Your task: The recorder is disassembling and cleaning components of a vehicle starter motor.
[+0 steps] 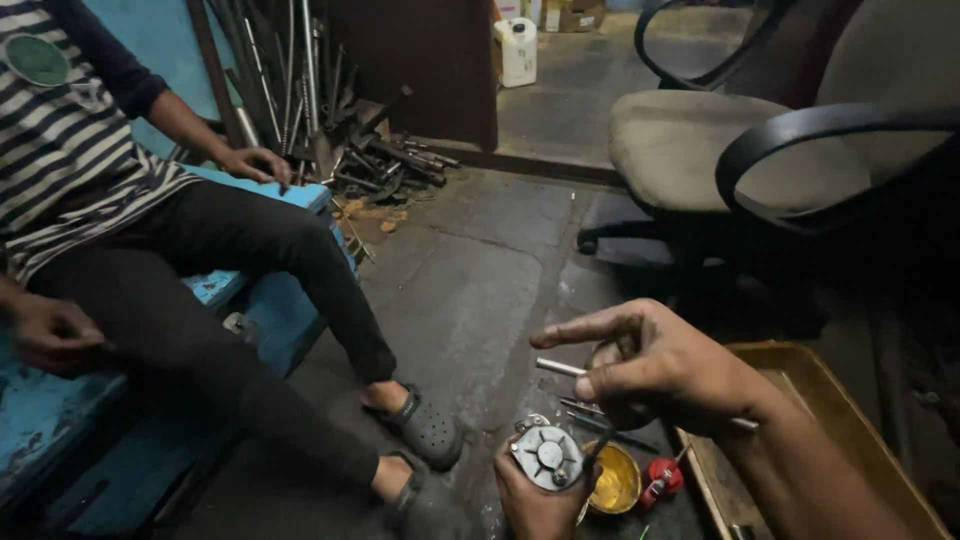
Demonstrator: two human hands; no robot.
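A dark, stained concrete floor (470,290) fills the view in front of me, and across it a person in a striped top and black trousers sits on a worn blue bench (270,300), one hand (258,163) resting on its edge, the other hand (50,333) near the knee, feet in grey clogs on the floor. To my right stands an office chair (720,150) with a beige seat and black armrests, and behind the bench a heap of metal rods and scrap (340,130) leans in the corner, with a white jerrycan (517,50) farther back. By my right forearm lies a brown tray (830,400). My right hand (660,370) is raised above the floor, index finger stretched out to the left, thumb and other fingers closed on a thin metal rod (562,368) that sticks out on both sides. Lower down, my left hand (535,500) cups a small round metal motor part (546,458), face up, fingers wrapped under it. Just beside it sit a little yellow bowl (615,482) and a small red tool (662,478) on the floor.
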